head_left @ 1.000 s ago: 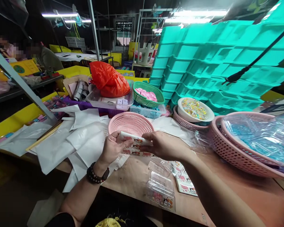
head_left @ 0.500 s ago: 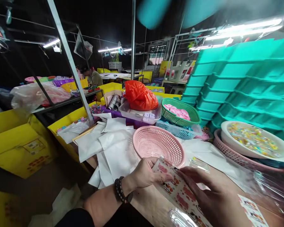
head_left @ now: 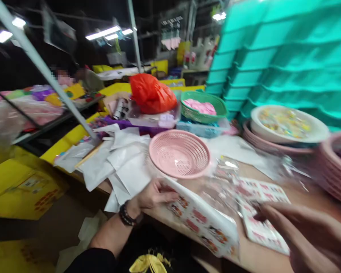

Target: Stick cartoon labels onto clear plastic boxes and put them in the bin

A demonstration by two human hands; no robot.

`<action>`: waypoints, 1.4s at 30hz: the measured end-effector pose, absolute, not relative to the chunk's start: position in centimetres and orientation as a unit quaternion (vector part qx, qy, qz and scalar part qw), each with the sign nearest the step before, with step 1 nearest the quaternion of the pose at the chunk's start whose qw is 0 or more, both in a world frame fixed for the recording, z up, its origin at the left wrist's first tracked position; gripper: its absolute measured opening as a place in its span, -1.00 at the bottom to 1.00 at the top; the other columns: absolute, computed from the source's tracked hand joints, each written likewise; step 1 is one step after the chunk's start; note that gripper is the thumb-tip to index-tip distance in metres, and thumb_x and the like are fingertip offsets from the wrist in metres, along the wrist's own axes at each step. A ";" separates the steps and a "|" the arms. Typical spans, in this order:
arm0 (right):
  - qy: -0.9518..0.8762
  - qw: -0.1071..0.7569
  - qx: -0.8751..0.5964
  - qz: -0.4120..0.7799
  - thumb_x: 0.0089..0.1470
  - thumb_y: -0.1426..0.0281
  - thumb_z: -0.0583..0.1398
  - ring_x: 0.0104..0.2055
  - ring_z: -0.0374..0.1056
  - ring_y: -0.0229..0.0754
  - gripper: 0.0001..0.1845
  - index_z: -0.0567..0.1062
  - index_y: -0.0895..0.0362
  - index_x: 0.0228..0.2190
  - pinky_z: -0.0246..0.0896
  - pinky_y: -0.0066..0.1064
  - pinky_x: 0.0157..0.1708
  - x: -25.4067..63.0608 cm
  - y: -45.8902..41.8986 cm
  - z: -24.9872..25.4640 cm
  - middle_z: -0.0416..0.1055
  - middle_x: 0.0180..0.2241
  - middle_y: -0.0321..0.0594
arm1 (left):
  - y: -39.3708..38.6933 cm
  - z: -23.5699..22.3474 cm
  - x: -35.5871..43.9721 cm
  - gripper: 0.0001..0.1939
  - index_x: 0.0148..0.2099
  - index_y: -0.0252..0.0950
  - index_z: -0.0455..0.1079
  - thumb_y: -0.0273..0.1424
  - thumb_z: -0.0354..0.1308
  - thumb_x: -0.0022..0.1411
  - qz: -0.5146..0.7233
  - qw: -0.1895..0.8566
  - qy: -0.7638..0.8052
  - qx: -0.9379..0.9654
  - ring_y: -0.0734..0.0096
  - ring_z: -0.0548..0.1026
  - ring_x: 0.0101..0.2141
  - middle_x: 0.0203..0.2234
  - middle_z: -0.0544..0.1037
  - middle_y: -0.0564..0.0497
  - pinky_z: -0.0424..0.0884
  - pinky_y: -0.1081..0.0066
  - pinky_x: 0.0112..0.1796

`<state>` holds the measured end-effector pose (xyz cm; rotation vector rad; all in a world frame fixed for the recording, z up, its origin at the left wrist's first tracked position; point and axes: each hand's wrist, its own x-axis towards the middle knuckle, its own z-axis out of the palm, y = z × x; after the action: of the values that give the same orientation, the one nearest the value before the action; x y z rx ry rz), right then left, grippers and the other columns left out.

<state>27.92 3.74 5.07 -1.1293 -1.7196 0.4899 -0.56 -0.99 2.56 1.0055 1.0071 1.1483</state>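
Observation:
My left hand (head_left: 156, 195), with a dark beaded bracelet at the wrist, pinches the upper left end of a white sticker sheet (head_left: 199, 216) printed with pink and orange-brown cartoon figures. The sheet slants down to the right over the table's front edge. My right hand (head_left: 312, 227) is off that sheet, above a pile of similar printed sheets (head_left: 268, 191) on the right. Its fingertips come close together, but motion smears them, and whether anything is between them does not show. A pink plastic basket (head_left: 179, 153) with a perforated wall stands just beyond my left hand.
White paper sheets (head_left: 130, 170) lie left of the basket. Clear plastic packaging (head_left: 220, 189) lies between the basket and the printed sheets. Behind stand a red bag (head_left: 152, 94), a green basket (head_left: 204, 113) and stacked teal crates (head_left: 272, 57). A white bowl (head_left: 255, 117) holds small colourful pieces.
My right hand has let go of the sticker sheet and moved right, over the pile. The sheet now hangs from my left hand alone. The camera view has turned right and down.

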 end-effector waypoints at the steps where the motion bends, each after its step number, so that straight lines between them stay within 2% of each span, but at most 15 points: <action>1: -0.666 0.478 -0.511 0.258 0.06 0.12 0.30 -0.48 0.47 -0.06 -0.85 0.58 -0.11 -0.35 0.41 -0.23 -0.49 28.1 3.6 5.5 0.55 -0.45 -0.23 | -1.7 2.5 -1.2 -0.54 -0.39 -0.37 0.58 -0.03 0.44 -0.07 0.476 0.601 0.441 0.466 0.37 0.51 -0.51 -0.54 0.59 -0.04 0.45 0.39 -0.40; 4: -0.601 0.431 -0.547 0.393 -0.05 -0.03 0.33 -0.52 0.38 -0.17 -0.60 0.51 0.05 -0.46 0.35 -0.31 -0.51 28.3 3.0 5.7 0.47 -0.50 -0.23 | -2.7 2.3 -3.0 -0.79 -0.33 -0.33 0.60 -0.26 0.33 0.16 0.403 0.537 0.400 0.624 0.29 0.56 -0.43 -0.45 0.63 -0.12 0.48 0.37 -0.37; 6: -0.579 0.406 -0.556 0.437 -0.08 -0.06 0.33 -0.51 0.33 -0.24 -0.53 0.47 0.10 -0.49 0.30 -0.38 -0.51 28.5 2.6 5.0 0.41 -0.52 -0.26 | -2.8 2.2 -3.5 -0.89 -0.25 -0.28 0.61 -0.40 0.26 0.23 0.355 0.508 0.362 0.696 0.26 0.60 -0.35 -0.33 0.65 -0.15 0.51 0.36 -0.30; 9: -0.558 0.364 -0.563 0.489 -0.08 -0.05 0.33 -0.54 0.26 -0.32 -0.51 0.43 0.12 -0.48 0.20 -0.46 -0.55 28.8 2.0 4.1 0.37 -0.52 -0.31 | -2.9 2.2 -2.8 -0.86 -0.22 -0.24 0.58 -0.50 0.20 0.23 0.298 0.471 0.342 0.757 0.27 0.62 -0.25 -0.18 0.65 -0.14 0.53 0.37 -0.23; 11: -0.534 0.325 -0.557 0.547 -0.10 -0.04 0.34 -0.59 0.22 -0.36 -0.51 0.40 0.13 -0.48 0.11 -0.50 -0.63 28.8 1.9 3.7 0.38 -0.53 -0.33 | -2.9 2.2 -1.7 -0.86 -0.25 -0.23 0.57 -0.52 0.19 0.22 0.265 0.445 0.341 0.785 0.21 0.60 -0.12 -0.07 0.62 -0.15 0.52 0.30 -0.11; 14: -0.489 0.276 -0.543 0.625 -0.16 0.01 0.38 -0.66 0.16 -0.40 -0.51 0.35 0.12 -0.48 0.00 -0.54 -0.71 28.1 2.3 2.9 0.37 -0.59 -0.37 | -2.7 2.0 -0.2 -0.86 -0.27 -0.24 0.57 -0.53 0.21 0.18 0.224 0.408 0.338 0.818 0.09 0.47 0.12 0.13 0.50 -0.17 0.41 0.13 0.10; 17: -0.461 0.257 -0.542 0.654 -0.20 0.07 0.40 -0.70 0.10 -0.43 -0.54 0.34 0.13 -0.51 -0.03 -0.55 -0.75 27.4 3.1 1.8 0.35 -0.64 -0.40 | -2.2 1.6 0.6 -0.84 -0.26 -0.22 0.57 -0.55 0.23 0.14 0.206 0.389 0.337 0.832 0.05 0.35 0.23 0.25 0.38 -0.13 0.31 0.07 0.19; 24: -0.443 0.209 -0.577 0.654 -0.13 0.26 0.36 -0.79 0.02 -0.48 -0.69 0.36 0.14 -0.55 -0.23 -0.55 -0.79 27.1 4.2 1.2 0.41 -0.65 -0.37 | -1.5 1.1 0.9 -0.85 -0.27 -0.21 0.57 -0.55 0.25 0.13 0.204 0.384 0.328 0.838 0.04 0.36 0.22 0.24 0.38 -0.13 0.34 0.06 0.17; 27: -0.433 0.197 -0.589 0.653 -0.12 0.32 0.35 -0.80 0.00 -0.48 -0.73 0.36 0.14 -0.56 -0.25 -0.55 -0.79 26.9 4.5 1.6 0.39 -0.68 -0.37 | -1.3 1.1 0.9 -0.87 -0.27 -0.23 0.56 -0.53 0.24 0.14 0.194 0.383 0.328 0.842 0.03 0.36 0.21 0.25 0.37 -0.14 0.34 0.04 0.16; 37: -0.428 0.165 -0.603 0.652 -0.15 0.28 0.40 -0.76 -0.05 -0.47 -0.66 0.35 0.13 -0.59 -0.25 -0.55 -0.79 26.6 5.1 2.1 0.38 -0.69 -0.37 | -0.7 1.4 1.2 -0.88 -0.31 -0.21 0.55 -0.53 0.25 0.11 0.193 0.380 0.330 0.842 0.04 0.41 0.16 0.24 0.39 -0.10 0.37 0.06 0.12; 42: -0.446 0.155 -0.611 0.636 -0.13 0.29 0.38 -0.76 -0.03 -0.46 -0.68 0.35 0.12 -0.58 -0.20 -0.53 -0.79 26.5 5.1 2.0 0.38 -0.68 -0.36 | -0.3 1.2 2.1 -0.92 -0.36 -0.22 0.54 -0.50 0.26 0.12 0.171 0.374 0.327 0.851 0.05 0.45 0.10 0.35 0.21 -0.04 0.40 0.08 0.07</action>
<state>26.52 5.09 2.05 -1.7495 -1.2766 1.8209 2.08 -0.25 1.17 2.1799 0.8371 0.4371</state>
